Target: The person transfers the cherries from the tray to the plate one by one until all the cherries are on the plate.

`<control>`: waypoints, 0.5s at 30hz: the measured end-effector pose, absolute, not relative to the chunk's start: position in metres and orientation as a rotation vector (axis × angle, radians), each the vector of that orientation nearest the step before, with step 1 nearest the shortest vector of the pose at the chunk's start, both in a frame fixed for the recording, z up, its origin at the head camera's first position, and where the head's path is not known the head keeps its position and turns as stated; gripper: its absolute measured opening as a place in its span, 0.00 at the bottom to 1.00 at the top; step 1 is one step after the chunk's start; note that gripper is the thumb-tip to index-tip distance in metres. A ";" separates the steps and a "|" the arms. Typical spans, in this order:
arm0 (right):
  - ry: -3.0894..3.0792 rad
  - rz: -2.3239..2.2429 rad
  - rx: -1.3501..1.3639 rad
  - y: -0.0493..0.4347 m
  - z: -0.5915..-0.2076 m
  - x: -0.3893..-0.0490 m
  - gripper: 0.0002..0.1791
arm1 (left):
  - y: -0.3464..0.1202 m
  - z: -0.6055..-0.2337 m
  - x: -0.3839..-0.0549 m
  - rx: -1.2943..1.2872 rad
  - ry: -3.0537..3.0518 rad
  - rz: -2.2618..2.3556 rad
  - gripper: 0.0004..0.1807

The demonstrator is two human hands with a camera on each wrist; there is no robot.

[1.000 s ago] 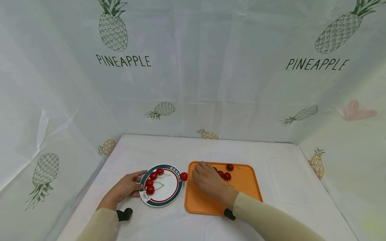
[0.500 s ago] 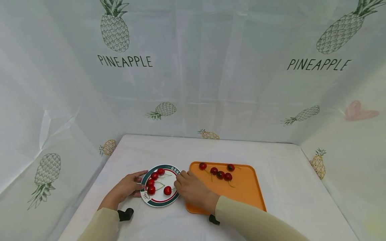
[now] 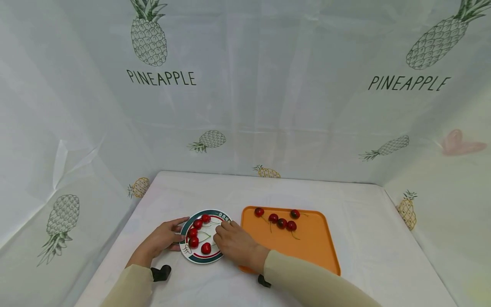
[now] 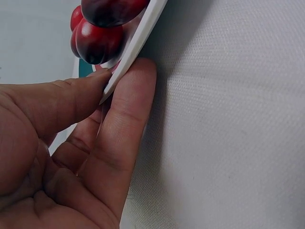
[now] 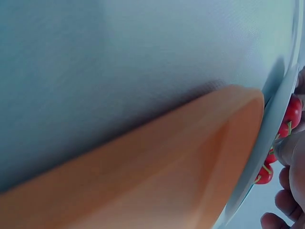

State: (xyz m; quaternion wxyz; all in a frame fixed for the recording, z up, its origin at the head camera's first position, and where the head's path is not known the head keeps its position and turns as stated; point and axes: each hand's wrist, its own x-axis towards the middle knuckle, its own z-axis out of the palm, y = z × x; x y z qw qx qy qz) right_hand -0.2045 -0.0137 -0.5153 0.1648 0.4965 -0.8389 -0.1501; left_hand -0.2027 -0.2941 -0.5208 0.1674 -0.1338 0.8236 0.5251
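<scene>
My left hand [image 3: 163, 236] grips the near-left edge of a round plate [image 3: 196, 258], white with a dark green band and a red ring. In the left wrist view the thumb lies on top of the rim and fingers lie beneath it. Several red cherries [image 3: 193, 233] rest along the plate's left side. My right hand [image 3: 235, 244] is over the plate's right side, fingertips bent together at the stem end of another cherry [image 3: 206, 248], which sits low on the plate. In the right wrist view its curled fingers show beside the plate rim [image 5: 259, 148].
An orange rectangular tray [image 3: 307, 247] lies just right of the plate, partly under my right forearm. Several dark red cherries [image 3: 281, 223] with stems lie near its far edge. A white cloth [image 3: 356, 221] covers the table, and a pineapple-printed sheet [image 3: 268, 102] hangs behind.
My right hand has moved left from the tray to the plate, bringing a cherry along, which now sits lower left on the plate. The left hand keeps its grip on the rim.
</scene>
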 end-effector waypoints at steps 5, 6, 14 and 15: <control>-2.371 -0.420 1.423 -0.023 -0.518 -0.206 0.17 | -0.294 -0.520 -0.203 -0.385 2.344 1.494 0.40; -2.368 -0.417 1.424 -0.025 -0.518 -0.206 0.17 | -0.294 -0.520 -0.202 -0.385 2.345 1.493 0.40; -2.375 -0.394 1.409 -0.036 -0.521 -0.206 0.14 | -0.293 -0.519 -0.201 -0.378 2.344 1.503 0.40; -2.377 -0.391 1.408 -0.037 -0.521 -0.206 0.14 | -0.293 -0.519 -0.201 -0.378 2.344 1.504 0.40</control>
